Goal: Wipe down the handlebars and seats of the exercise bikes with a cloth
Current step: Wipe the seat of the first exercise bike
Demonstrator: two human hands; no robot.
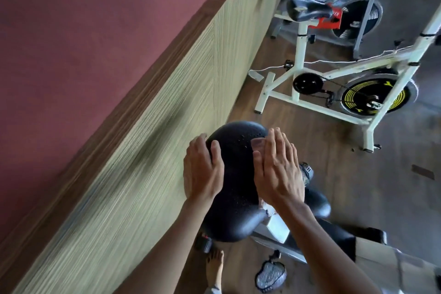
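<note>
Both hands lie flat, fingers straight, on the black perforated padded bike seat (pixel 235 174). The left hand (pixel 202 172) covers its left edge. The right hand (pixel 278 172) presses its right side.

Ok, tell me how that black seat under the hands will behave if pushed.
The black seat looks padded, so it probably gives slightly. Its glossy surface may feel slick. Both hands, left and right, rest on it; mounted on the bike, it likely won't tip.

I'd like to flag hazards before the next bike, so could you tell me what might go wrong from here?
1. No cloth shows under the left hand, and only a pale scrap beneath the right hand, so the black seat may be rubbed bare-handed.
2. A bare foot stands beside a pedal and could get struck.
3. The white bike stands close; turning may bump it.
</note>
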